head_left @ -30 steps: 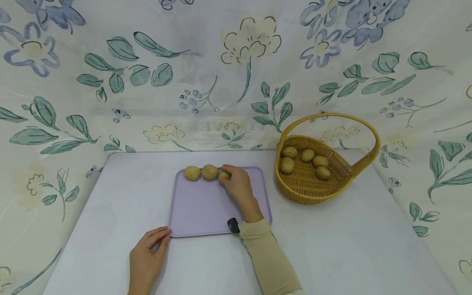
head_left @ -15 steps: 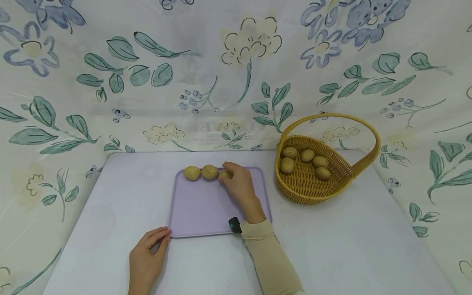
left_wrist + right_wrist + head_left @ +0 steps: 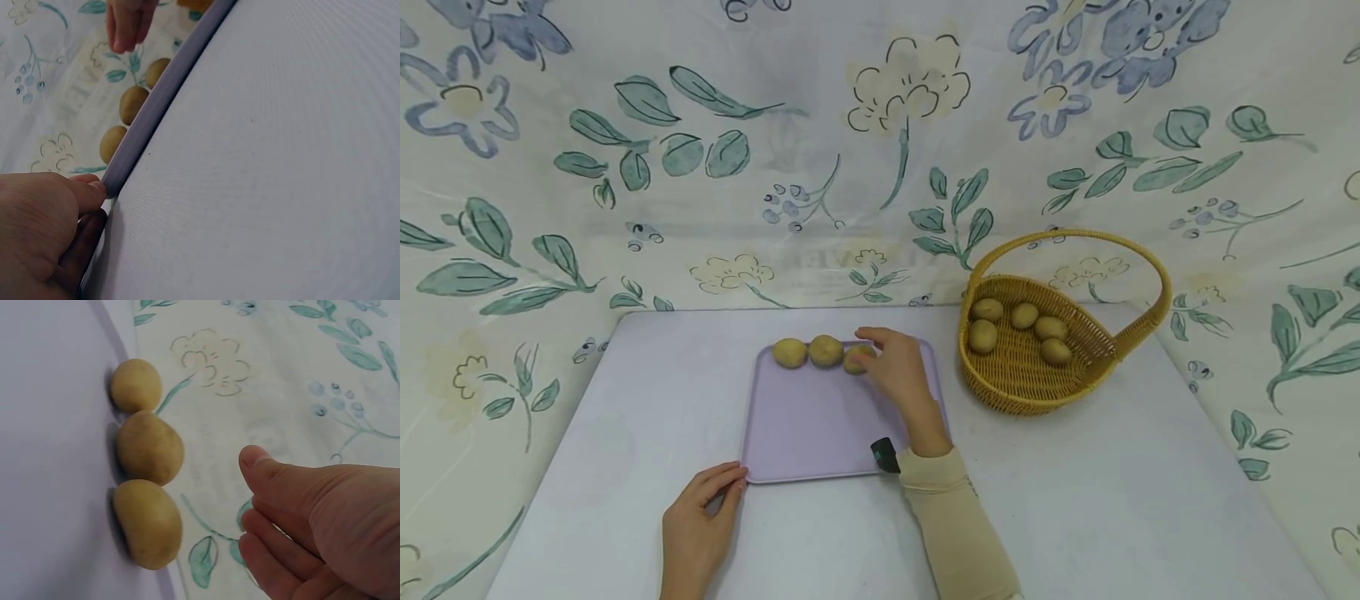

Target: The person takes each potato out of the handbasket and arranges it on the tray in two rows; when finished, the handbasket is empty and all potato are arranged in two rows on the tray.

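Wicker basket [image 3: 1011, 371] holds five potatoes [image 3: 982, 336] (the tray [image 3: 808, 425], three).

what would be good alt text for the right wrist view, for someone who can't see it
Three potatoes sit in a row along the edge of a lavender tray. The person's right hand is apart from them, holding nothing, with a floral cloth in the background.

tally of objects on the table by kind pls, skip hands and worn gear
Lilac rectangular tray: 1
Golden woven basket with hoop handle: 1
Yellow-brown rounded potatoes: 8 visible (3 on tray, 5 in basket)
Total: 10
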A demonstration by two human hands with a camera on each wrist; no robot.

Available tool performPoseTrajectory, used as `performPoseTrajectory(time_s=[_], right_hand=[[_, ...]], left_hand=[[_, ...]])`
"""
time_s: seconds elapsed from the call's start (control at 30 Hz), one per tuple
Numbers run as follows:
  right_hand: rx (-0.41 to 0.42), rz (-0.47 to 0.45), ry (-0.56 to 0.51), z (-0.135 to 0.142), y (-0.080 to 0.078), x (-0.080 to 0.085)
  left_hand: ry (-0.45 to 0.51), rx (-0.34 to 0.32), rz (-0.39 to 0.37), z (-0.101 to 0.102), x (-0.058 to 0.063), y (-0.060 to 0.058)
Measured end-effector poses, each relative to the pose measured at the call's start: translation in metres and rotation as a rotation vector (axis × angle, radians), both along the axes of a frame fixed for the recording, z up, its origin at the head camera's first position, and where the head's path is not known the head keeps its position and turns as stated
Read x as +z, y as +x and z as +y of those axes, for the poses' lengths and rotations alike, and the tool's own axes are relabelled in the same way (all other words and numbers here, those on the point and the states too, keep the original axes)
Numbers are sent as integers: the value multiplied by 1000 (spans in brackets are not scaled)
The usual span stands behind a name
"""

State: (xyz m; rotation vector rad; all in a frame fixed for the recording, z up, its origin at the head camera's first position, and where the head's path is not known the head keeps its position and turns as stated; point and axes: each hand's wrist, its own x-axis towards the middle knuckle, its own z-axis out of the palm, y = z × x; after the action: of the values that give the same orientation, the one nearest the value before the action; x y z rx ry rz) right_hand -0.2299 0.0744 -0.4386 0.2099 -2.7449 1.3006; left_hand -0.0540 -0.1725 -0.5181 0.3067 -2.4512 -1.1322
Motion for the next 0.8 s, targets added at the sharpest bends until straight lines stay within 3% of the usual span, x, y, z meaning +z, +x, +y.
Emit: performPoseTrajectory(time_s=[0.4, 0.63, 0.8], right_hand=[[91, -29, -42, 17, 16, 32], [106, -29, 28, 29, 25, 47], [128, -20, 17, 37, 31, 53]], left_hand=[[-13, -2, 1, 0, 3, 0], [-14, 7, 6, -1, 3, 0], [-5, 4, 5, 0, 1, 1]])
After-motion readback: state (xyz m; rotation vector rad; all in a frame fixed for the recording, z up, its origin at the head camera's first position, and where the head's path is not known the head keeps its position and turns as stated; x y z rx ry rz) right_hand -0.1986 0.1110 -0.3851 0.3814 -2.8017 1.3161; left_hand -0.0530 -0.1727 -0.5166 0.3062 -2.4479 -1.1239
